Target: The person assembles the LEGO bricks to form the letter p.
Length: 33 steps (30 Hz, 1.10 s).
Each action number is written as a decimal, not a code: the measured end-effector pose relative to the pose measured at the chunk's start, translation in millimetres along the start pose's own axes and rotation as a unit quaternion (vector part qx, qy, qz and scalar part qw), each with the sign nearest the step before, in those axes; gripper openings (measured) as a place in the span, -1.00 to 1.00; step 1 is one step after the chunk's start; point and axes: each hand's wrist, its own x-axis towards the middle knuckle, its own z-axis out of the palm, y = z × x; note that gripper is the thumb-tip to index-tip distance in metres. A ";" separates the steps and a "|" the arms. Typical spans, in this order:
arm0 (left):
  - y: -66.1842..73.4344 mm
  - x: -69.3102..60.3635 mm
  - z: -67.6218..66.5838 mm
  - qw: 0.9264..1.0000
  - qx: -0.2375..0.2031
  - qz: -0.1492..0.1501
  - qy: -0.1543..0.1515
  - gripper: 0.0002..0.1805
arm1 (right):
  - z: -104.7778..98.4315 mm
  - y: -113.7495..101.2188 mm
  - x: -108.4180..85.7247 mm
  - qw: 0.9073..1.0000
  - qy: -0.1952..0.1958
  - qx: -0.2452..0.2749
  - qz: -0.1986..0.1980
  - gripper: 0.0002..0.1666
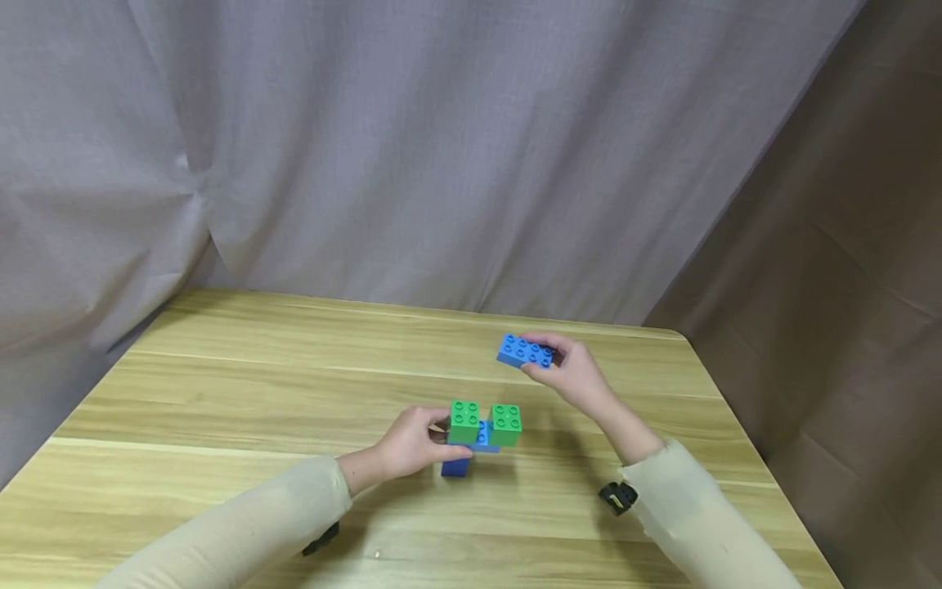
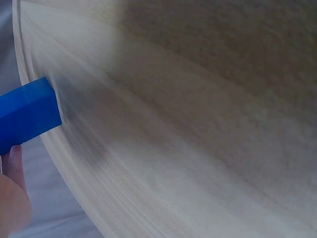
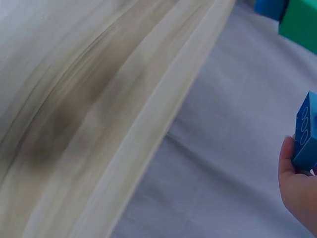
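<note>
My left hand (image 1: 410, 442) grips a small brick build at its left side, thumb in front and fingers behind. On top of that build stand two square green bricks, a left one (image 1: 464, 421) and a right one (image 1: 505, 424), with a gap between them. Under them runs a light blue brick (image 1: 483, 436), and a darker blue column (image 1: 455, 467) goes down from its left end. Farther back, my right hand (image 1: 577, 378) pinches a blue eight-stud brick (image 1: 524, 351) by its right end, studs up, apart from the build. The left wrist view shows the blue column (image 2: 34, 111) close up.
A wooden table (image 1: 243, 384) lies beneath both hands. Grey cloth (image 1: 412, 164) hangs behind its far edge, and darker cloth (image 1: 839, 270) hangs on the right. A tiny pale speck (image 1: 378, 555) lies near the front.
</note>
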 end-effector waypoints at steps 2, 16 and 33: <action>0.1 -0.3 -0.5 1.000 0.001 0.001 0.001 -0.57 | 1.2 -4.8 -3.7 1.000 -0.007 0.002 -0.007 -0.48; 1.0 -0.7 -3.0 1.000 0.003 0.009 0.000 -0.61 | 22.5 -28.5 -25.1 0.995 -0.073 0.006 -0.070 -0.51; 2.1 -1.3 -3.3 1.000 0.013 0.016 -0.005 -0.60 | 35.9 -29.0 -35.5 0.989 -0.115 -0.024 -0.095 -0.54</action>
